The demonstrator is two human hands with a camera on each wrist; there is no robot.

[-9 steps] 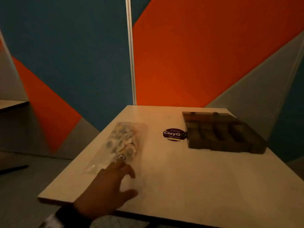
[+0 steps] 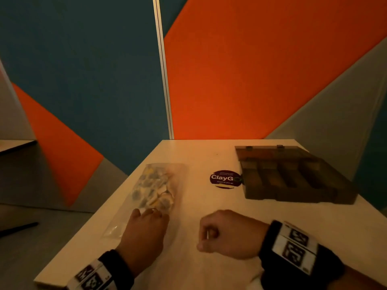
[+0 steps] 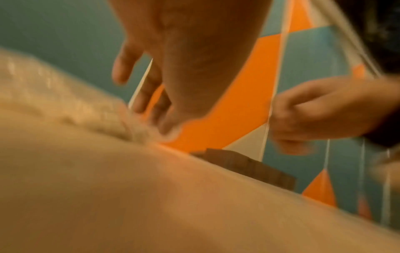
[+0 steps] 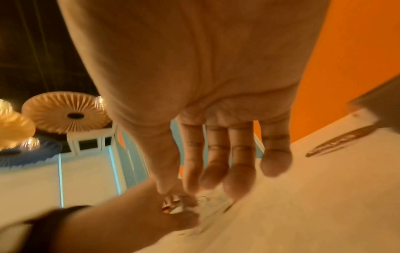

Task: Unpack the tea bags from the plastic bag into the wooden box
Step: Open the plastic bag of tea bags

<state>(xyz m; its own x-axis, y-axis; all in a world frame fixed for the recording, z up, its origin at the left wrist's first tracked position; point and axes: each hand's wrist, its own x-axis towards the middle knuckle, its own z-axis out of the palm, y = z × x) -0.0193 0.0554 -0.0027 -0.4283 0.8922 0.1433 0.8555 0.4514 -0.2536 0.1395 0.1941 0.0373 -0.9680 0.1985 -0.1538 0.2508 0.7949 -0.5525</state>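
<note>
A clear plastic bag (image 2: 155,189) full of tea bags lies on the left part of the white table (image 2: 209,273). My left hand (image 2: 150,214) rests on its near end with fingers stretched out; in the left wrist view the fingers (image 3: 140,95) reach down to the crinkled bag (image 3: 65,102). My right hand (image 2: 206,237) hovers just right of it, loosely curled and holding nothing. In the right wrist view its fingers (image 4: 216,167) hang relaxed above the left hand (image 4: 129,222). The wooden box (image 2: 293,176) stands open at the back right, its compartments showing.
A round dark ClayGo sticker (image 2: 225,178) lies on the table between bag and box. Orange, blue and grey wall panels (image 2: 251,70) close off the table's far edge. The table's left edge (image 2: 88,222) drops to the floor.
My right hand has come into view beside the left one. The left hand has slid forward onto the near end of the bag.
</note>
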